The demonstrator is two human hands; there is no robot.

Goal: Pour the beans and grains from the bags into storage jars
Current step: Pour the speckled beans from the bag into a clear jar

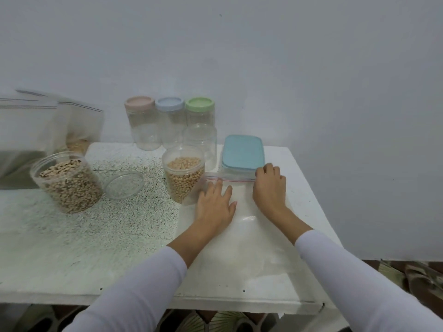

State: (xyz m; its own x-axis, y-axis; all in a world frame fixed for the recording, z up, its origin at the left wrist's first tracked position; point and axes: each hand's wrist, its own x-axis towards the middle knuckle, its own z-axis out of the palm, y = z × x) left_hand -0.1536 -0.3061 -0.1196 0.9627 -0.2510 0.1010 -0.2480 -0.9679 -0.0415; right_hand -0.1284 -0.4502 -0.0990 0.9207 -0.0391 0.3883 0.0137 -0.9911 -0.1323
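At the far left, bags point(36, 130) with contents inside were seen standing against the wall, blurred. Beside them a lidless jar point(68, 182) of speckled beans stood on the worktop point(72, 248), with a clear lid point(124, 184) lying just to its right. A second open jar point(183, 178) held pale round beans; behind it four empty jars point(171, 123) were ranged, three of them capped. To the right an emptied zip bag point(242, 226) lay flat on the worktop, its red seal strip toward a teal-lidded box point(243, 153). The left hand point(215, 204) was pressed on it palm-down, fingers spread wide and holding nothing; the right hand point(269, 185) was curled at the strip's right end, apparently pinching it. The bag was judged light, limp and slippery, best taken by the stiffer seal edge; the filled jars would be heavier and rigid, best gripped round the wall.
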